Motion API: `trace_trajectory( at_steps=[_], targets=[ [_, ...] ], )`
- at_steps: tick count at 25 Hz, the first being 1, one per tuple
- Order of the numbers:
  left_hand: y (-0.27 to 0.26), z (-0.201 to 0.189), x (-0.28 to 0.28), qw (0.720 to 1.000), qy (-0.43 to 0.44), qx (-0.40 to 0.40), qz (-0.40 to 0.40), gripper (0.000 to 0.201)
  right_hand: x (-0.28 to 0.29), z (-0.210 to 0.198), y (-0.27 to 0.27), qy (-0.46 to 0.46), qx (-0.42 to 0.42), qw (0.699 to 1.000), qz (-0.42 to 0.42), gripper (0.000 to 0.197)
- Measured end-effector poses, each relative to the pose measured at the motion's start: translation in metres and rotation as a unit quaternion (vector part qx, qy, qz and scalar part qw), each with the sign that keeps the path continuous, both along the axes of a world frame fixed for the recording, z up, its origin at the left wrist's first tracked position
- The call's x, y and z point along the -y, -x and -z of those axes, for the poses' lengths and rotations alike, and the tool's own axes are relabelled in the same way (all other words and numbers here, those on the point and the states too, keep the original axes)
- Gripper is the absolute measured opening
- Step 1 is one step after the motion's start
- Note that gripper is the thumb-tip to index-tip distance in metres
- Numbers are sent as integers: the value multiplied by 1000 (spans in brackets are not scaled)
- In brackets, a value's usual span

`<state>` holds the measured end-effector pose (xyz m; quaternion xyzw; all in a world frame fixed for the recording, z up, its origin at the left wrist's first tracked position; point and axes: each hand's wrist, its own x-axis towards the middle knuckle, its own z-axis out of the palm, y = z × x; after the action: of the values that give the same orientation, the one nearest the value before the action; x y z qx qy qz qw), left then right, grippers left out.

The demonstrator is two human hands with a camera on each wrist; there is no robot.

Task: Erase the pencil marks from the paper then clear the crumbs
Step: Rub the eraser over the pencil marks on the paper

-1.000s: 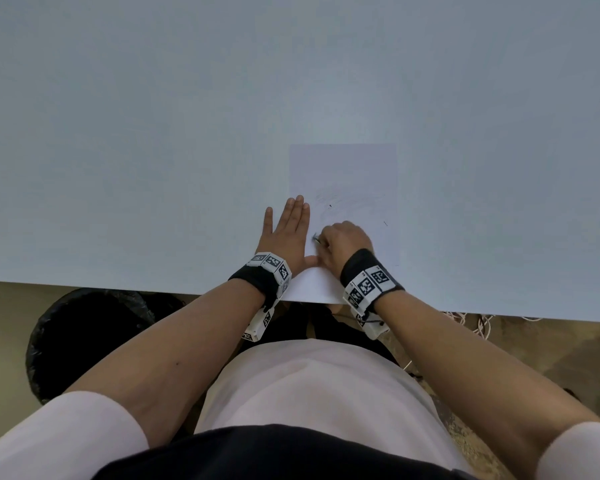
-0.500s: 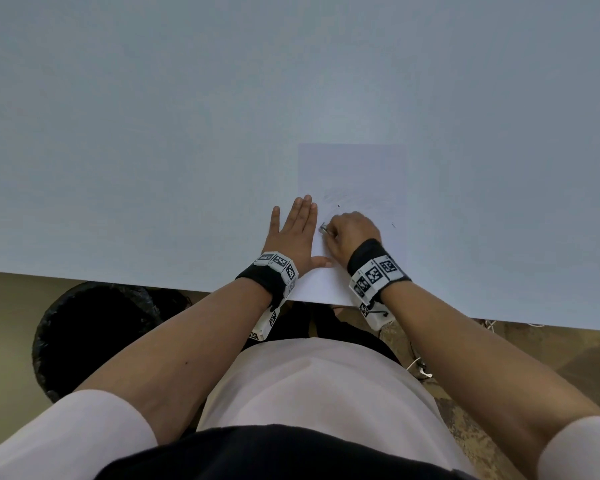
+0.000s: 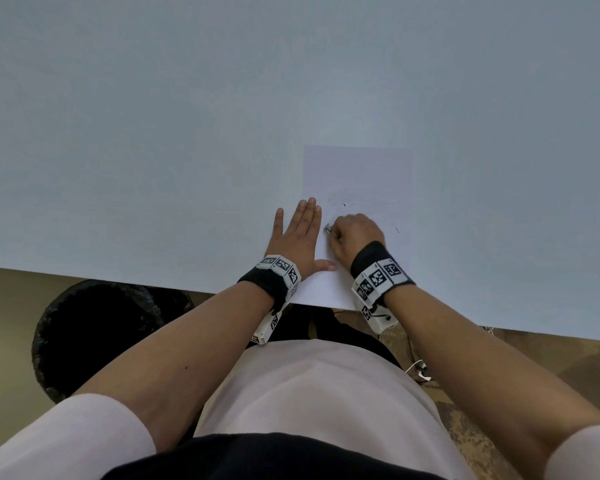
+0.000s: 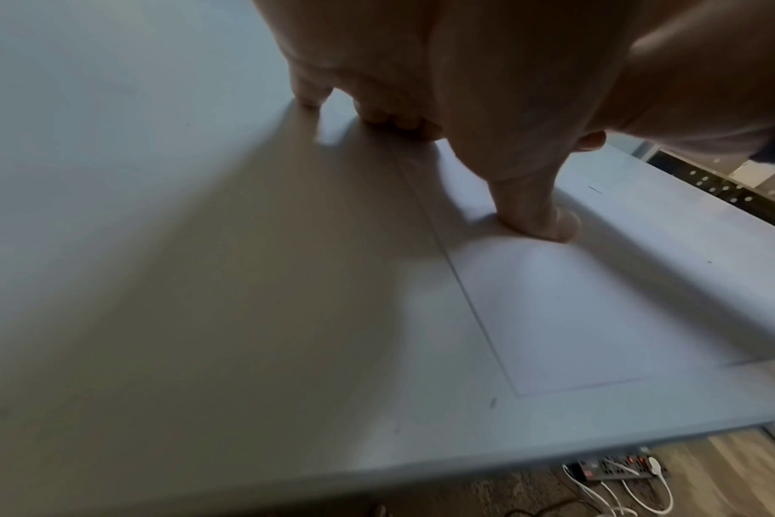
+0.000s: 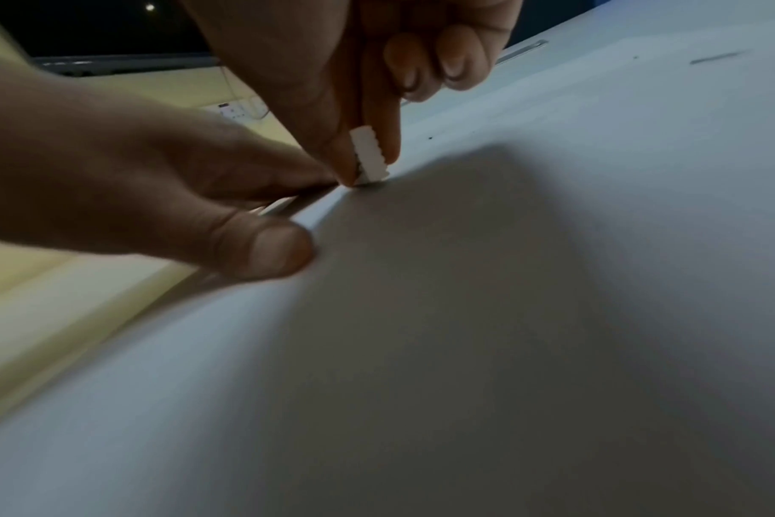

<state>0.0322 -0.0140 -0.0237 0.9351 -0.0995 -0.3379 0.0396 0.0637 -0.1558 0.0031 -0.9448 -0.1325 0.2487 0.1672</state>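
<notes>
Since half a second ago your right hand (image 3: 355, 233) has slid a little farther up the paper (image 3: 357, 174), and your left hand (image 3: 300, 233) has kept its place at the sheet's left edge. The paper itself has not shifted on the surface (image 3: 153, 133).

From the head view the eraser (image 3: 327, 230) is only a small grey speck at your right knuckles. The right wrist view shows it plainly: a white eraser (image 5: 368, 155) with a ridged edge, pinched between thumb and fingers (image 5: 447, 59) of your right hand (image 5: 355, 87), its lower end touching the paper (image 5: 554, 245). That view also shows a dark crumb (image 5: 430, 137) and a pencil stroke (image 5: 717, 57) farther off on the sheet. The left wrist view shows the paper's left edge (image 4: 461, 290) running under your left hand (image 4: 487, 87), with the thumb (image 4: 540, 213) pressed on the sheet.

Your left hand lies flat, fingers straight, partly on the surface and partly on the paper. Your right hand is curled tight round the eraser.
</notes>
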Motion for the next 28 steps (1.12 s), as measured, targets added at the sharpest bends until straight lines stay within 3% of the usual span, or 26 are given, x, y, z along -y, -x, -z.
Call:
trace_trajectory(
  at_steps=[6, 12, 18, 23, 28],
  targets=[
    [1, 0, 0, 1000, -2, 3, -3, 114, 19, 8, -52, 51, 12, 991, 126, 27],
    [0, 0, 1, 1000, 0, 6, -3, 112, -1, 2, -9, 6, 9, 998, -54, 24],
    [1, 0, 0, 1000, -1, 5, -4, 112, 3, 10, -42, 29, 39, 993, 109, 27],
    [1, 0, 0, 1000, 0, 6, -2, 112, -4, 1, -23, 23, 21, 999, -22, 26],
    [1, 0, 2, 1000, -5, 4, -4, 113, 8, 6, -64, 56, 46, 993, 96, 31]
  ],
)
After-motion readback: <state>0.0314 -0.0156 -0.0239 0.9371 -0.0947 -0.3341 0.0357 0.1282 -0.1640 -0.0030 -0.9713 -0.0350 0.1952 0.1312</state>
